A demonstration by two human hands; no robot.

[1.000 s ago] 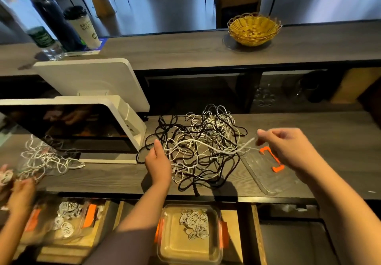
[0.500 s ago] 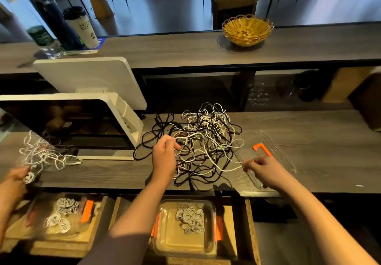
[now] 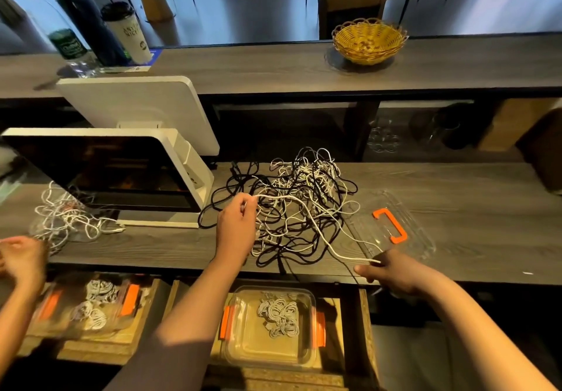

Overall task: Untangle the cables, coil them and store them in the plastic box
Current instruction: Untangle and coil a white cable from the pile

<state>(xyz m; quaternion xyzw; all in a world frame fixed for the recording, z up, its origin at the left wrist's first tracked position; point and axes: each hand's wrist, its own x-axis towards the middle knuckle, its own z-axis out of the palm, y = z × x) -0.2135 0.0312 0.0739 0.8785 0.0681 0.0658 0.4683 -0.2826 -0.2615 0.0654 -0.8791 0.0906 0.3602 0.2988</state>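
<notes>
Grey worktop (image 3: pixel 456 196): left hand (image 3: pixel 237 226) and right hand (image 3: pixel 392 272) each pinch white cable (image 3: pixel 307 211) (taut); hard pull could tighten tangle (image 3: pixel 292 202).

Tangle of black and white cables (image 3: pixel 299 205) on grey counter (image 3: pixel 456 196); one white cable (image 3: pixel 316 223) pinched between left hand (image 3: pixel 237 229) and right hand (image 3: pixel 392 272). Clear lid (image 3: pixel 392 226) just beside tangle. Plastic box (image 3: pixel 270 326) below holds coiled cables.
</notes>
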